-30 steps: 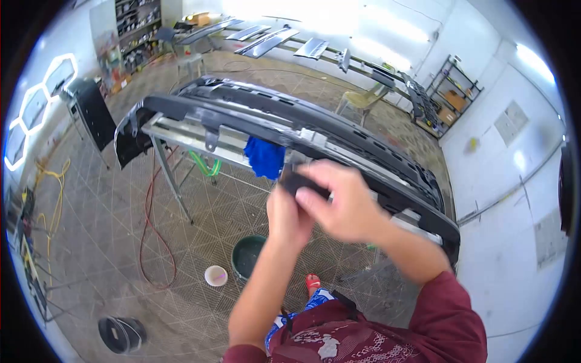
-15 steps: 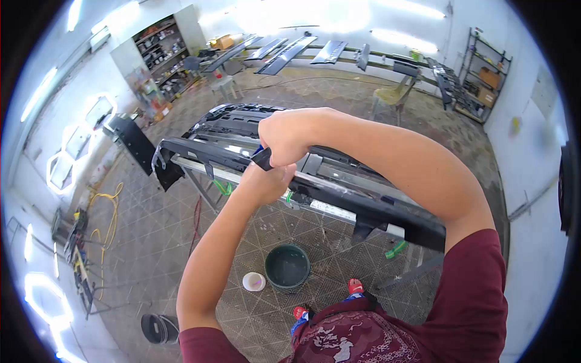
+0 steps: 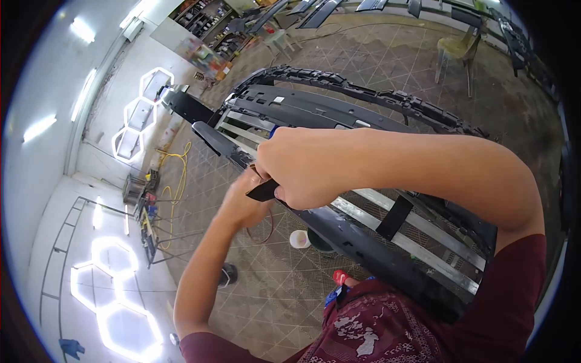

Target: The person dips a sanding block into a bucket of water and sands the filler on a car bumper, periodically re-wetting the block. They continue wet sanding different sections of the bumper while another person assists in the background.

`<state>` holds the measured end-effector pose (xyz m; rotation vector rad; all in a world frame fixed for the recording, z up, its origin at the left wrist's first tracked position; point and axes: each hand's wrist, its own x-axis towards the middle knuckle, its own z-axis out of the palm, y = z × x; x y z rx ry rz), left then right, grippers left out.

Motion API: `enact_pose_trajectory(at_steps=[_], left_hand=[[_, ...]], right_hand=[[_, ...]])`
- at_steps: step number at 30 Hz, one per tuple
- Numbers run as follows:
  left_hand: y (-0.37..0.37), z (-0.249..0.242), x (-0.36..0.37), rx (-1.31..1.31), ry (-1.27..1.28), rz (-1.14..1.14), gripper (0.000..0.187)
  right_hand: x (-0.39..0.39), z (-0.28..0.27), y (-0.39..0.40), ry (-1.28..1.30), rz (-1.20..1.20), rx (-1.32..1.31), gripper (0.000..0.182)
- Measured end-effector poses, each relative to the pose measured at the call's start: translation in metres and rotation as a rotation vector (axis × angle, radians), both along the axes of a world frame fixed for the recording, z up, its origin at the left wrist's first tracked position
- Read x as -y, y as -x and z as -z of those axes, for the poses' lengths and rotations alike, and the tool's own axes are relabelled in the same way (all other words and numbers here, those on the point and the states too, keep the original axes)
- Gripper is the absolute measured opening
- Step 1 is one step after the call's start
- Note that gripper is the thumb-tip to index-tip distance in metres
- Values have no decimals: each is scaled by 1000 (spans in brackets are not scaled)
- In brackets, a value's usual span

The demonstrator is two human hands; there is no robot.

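Note:
My right hand (image 3: 296,166) is closed over a long black plastic trim strip (image 3: 363,245), seemingly a car bumper part. Its thumb presses a thin, flat black piece (image 3: 264,191) whose pointed end sticks out toward my left hand. A bit of blue (image 3: 273,129) shows behind the right knuckles. Just left and below, my left hand (image 3: 243,199) curls round the strip near its far-left part, its fingers partly hidden. Whitish wet or scuffed marks lie on the strip close to both hands. Under it run silver metal rails (image 3: 417,248) of a stand.
Behind the strip lies a larger black bumper part (image 3: 321,112). A white cup (image 3: 299,239) and a dark green tub (image 3: 319,241) stand on the floor beneath. A yellow hose (image 3: 175,193) lies at left. Plastic chairs (image 3: 457,55) stand farther back.
My view has turned downward and shifted left along the strip. Both hands remain close together on it. The black strip now lies lower and nearer my body, covering much of the tub.

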<state>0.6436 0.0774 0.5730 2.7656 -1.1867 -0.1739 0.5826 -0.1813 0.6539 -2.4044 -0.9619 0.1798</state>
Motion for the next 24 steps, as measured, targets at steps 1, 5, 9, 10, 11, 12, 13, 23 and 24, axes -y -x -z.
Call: enact_pose_trajectory(at_steps=[1, 5, 9, 10, 11, 12, 13, 23, 24], left_hand=[[15, 1, 10, 5, -77, 40, 27], [64, 6, 46, 64, -48, 249, 35], [89, 8, 68, 9, -4, 454, 42], [84, 8, 65, 6, -16, 447, 42], [73, 5, 60, 22, -62, 397, 41], [61, 2, 54, 37, -109, 347, 40], [44, -2, 48, 25, -157, 287, 41], [34, 1, 51, 104, -144, 321, 44], [46, 1, 58, 54, -80, 377, 45]], right_hand=[[10, 5, 0, -19, -7, -6, 17], [39, 28, -4, -117, 33, 39, 19], [59, 41, -7, -104, 76, -29, 21], [62, 46, -7, -116, 69, -30, 21], [65, 52, -6, -143, 87, 14, 21], [66, 56, -6, -170, 107, 56, 21], [66, 60, -5, -186, 104, 50, 21], [89, 99, -8, -446, 262, -252, 29], [90, 102, -10, -497, 281, -272, 29]])
